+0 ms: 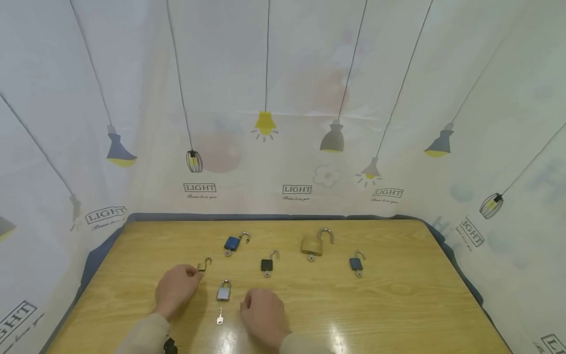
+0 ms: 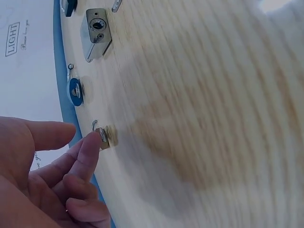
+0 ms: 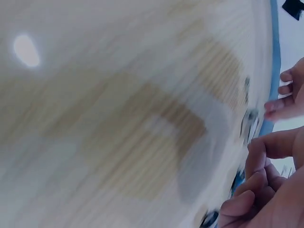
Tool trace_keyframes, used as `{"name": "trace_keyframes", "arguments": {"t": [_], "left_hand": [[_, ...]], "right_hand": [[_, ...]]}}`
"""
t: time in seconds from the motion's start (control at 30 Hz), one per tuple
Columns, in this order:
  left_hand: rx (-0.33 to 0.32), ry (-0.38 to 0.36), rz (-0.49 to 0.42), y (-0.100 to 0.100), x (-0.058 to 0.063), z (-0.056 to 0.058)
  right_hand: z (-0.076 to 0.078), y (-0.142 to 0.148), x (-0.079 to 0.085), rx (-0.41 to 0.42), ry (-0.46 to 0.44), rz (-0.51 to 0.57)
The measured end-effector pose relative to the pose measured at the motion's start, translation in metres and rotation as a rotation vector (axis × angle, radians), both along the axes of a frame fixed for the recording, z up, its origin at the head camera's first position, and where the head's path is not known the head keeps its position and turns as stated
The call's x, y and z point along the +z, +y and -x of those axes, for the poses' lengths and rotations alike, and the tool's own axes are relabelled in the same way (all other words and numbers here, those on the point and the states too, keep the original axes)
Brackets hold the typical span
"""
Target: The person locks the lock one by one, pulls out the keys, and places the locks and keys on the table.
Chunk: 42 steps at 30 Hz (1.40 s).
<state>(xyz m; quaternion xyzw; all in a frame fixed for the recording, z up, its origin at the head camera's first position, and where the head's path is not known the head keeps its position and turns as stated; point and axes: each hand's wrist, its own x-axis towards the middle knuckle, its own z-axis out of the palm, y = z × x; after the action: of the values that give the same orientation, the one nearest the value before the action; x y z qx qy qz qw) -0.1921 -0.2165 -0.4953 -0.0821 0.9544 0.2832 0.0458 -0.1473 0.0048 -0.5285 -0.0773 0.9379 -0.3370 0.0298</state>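
Observation:
My left hand (image 1: 178,289) reaches to a small brass padlock (image 1: 202,267) with its shackle swung out. In the left wrist view, one fingertip overlaps that padlock (image 2: 103,141), a key in its base, while the thumb stays apart from it. A silver padlock (image 1: 223,291) with its shackle down lies between my hands, and a loose key (image 1: 220,317) lies just in front of it. To the right of these, my right hand (image 1: 265,314) is low over the table, its fingers loosely curled with nothing seen in them.
Farther back on the wooden table (image 1: 398,295) lie a blue padlock (image 1: 232,244), a black padlock (image 1: 267,265), a large brass padlock (image 1: 312,245) and a small blue padlock (image 1: 355,264). Their shackles are open and keys stick out. A lamp-printed curtain (image 1: 300,162) surrounds the table.

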Motion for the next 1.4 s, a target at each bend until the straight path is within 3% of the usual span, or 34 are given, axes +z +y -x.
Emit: {"name": "trace_keyframes", "arguments": {"t": [0.33,0.63,0.87,1.07,1.4], "left_hand": [[0.020,0.007,0.049,0.004,0.001,0.013],[0.044,-0.009,0.120,0.004,-0.006,0.022],[0.047,-0.004,0.133,0.007,-0.014,0.029],[0.064,-0.046,0.100,0.008,-0.012,0.030],[0.067,-0.086,0.040,0.008,-0.011,0.031]], "right_hand": [[0.018,0.076,0.006,-0.103,0.028,-0.091],[0.019,0.128,0.006,-0.142,0.053,-0.123],[0.018,0.148,0.009,-0.159,-0.003,-0.108],[0.021,0.159,0.009,-0.211,-0.032,-0.132],[0.021,0.165,0.011,-0.211,-0.059,-0.123]]}}
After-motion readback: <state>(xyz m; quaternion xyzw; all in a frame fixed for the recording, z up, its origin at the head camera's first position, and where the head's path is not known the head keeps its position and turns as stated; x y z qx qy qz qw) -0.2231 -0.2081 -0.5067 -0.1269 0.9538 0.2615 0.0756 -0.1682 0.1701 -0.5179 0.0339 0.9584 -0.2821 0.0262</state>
